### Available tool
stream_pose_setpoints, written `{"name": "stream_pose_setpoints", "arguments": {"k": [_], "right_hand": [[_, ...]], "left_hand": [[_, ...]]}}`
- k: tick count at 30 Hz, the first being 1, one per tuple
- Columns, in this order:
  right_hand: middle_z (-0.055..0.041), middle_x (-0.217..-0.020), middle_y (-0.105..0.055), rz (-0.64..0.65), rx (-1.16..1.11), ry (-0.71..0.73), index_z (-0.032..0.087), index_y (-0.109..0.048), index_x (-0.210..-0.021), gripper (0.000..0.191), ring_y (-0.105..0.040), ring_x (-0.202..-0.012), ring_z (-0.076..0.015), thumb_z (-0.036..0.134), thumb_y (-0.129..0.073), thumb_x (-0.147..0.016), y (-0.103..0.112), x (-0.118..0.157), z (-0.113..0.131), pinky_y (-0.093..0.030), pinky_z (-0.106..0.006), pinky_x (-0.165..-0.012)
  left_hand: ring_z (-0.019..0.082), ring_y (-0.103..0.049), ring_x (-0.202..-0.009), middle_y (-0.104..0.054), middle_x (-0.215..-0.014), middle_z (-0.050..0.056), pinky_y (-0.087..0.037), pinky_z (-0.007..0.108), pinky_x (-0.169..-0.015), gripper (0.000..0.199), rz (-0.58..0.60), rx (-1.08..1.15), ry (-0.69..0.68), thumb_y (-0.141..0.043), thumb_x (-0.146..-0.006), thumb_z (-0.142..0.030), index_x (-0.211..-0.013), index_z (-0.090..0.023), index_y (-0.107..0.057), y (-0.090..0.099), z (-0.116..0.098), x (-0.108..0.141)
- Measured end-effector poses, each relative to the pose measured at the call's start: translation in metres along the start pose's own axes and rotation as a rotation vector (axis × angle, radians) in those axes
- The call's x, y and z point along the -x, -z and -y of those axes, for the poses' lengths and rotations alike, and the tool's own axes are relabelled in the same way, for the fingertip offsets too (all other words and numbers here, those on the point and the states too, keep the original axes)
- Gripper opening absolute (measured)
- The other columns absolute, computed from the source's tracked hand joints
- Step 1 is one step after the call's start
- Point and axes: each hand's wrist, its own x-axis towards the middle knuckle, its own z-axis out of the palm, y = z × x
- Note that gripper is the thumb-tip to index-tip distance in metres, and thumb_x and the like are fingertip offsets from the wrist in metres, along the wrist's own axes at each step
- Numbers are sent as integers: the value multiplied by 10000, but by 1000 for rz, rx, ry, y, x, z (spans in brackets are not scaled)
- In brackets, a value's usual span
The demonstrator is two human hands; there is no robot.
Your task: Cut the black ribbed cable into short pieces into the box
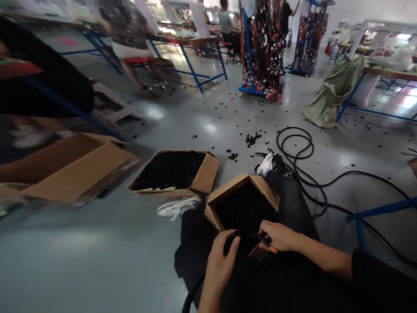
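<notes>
two hands at a black cable over a cardboard box on the floor

at nine o'clock an open carton (74,174) sits, then a box of black pieces (203,174); at six o'clock the left grip (221,265) is clamped on a black cable (232,238), the right grip (276,237) clamped on orange-handled cutters (269,246), both over a third box (224,202) of black offcuts (244,213); a coiled black hose (295,145) lies at three o'clock.

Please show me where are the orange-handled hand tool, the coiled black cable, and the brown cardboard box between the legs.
Orange-handled hand tool (271,247), head view, on the orange handle.
Coiled black cable (293,128), head view, on the top loop.
Brown cardboard box (228,194), head view, on the left flap.
</notes>
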Motion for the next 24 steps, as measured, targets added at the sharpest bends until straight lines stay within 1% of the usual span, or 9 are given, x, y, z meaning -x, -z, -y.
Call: {"name": "stream_pose_setpoints", "arguments": {"k": [2, 5, 8, 11, 14, 18, 20, 22, 24], "right_hand": [[-45, -1219, -699, -7, 28, 38, 222, -627, -1218, 319, -681, -902, -147, 280, -780, -944, 3, 1, 8, -470, -253, -772], [-80, -1246, -691, -35, 114, 108, 212, -621, -1230, 281, -721, -1016, -202, 236, -733, -974, 8, -1, 17, -510, -298, -859], [-77, -1229, -704, -58, 211, 164, 211, -624, -1229, 265, -744, -1015, -206, 224, -727, -985, 11, -4, 24, -529, -299, -857], [-82, -1231, -711, -68, 264, 185, 208, -625, -1215, 241, -757, -1037, -216, 196, -711, -990, 10, -7, 29, -534, -300, -856], [-92, -1232, -719, -97, 249, 176, 204, -625, -1198, 244, -768, -1035, -231, 154, -705, -972, 6, -10, 32, -532, -311, -852], [-98, -1191, -734, -127, 185, 137, 201, -608, -1165, 177, -774, -958, -233, 192, -680, -1003, 2, -12, 35, -510, -315, -810], [-84, -1157, -729, -131, 151, 86, 206, -586, -1187, 169, -760, -902, -211, 232, -651, -1034, 4, -10, 37, -492, -305, -782], [-62, -1129, -715, -122, 107, 30, 218, -562, -1224, 190, -735, -868, -189, 292, -623, -1060, 8, -7, 40, -483, -297, -775], [-41, -1085, -701, -99, 59, 4, 228, -549, -1212, 219, -716, -870, -191, 341, -641, -1049, 15, -5, 44, -485, -304, -786]], "left_hand": [[348, -745, -1185, -791, -1154, 133, -605, 575, -1130, 471, -20, 28, -60, -651, -951, -668, -1072, -235, -794, -5, -10, -1], [353, -705, -1263, -770, -1238, 146, -564, 607, -1177, 419, -52, 39, -72, -672, -958, -614, -1070, -238, -819, -11, -19, -6], [359, -662, -1324, -739, -1323, 152, -536, 623, -1200, 395, -69, 67, -45, -686, -958, -596, -1059, -242, -829, -14, -21, -7], [348, -641, -1352, -721, -1361, 149, -520, 614, -1219, 381, -59, 105, -32, -694, -965, -587, -1071, -246, -826, -17, -21, -6], [333, -659, -1327, -728, -1343, 148, -535, 594, -1207, 371, -62, 119, -29, -678, -979, -571, -1088, -243, -812, -19, -23, -6], [322, -703, -1308, -750, -1336, 156, -574, 559, -1171, 419, -43, 59, -39, -630, -1016, -533, -1277, -227, -745, -14, -33, -8], [334, -736, -1281, -763, -1340, 171, -580, 567, -1155, 434, -13, -18, 7, -616, -1020, -499, -1329, -204, -689, -9, -41, -6], [357, -770, -1189, -792, -1251, 173, -597, 570, -1083, 366, 14, -131, 82, -590, -1025, -467, -1253, -195, -680, -3, -50, -4], [343, -786, -1099, -807, -1172, 151, -607, 526, -1008, 304, 6, -179, 88, -582, -1028, -455, -1175, -209, -683, 0, -58, -1]]}}
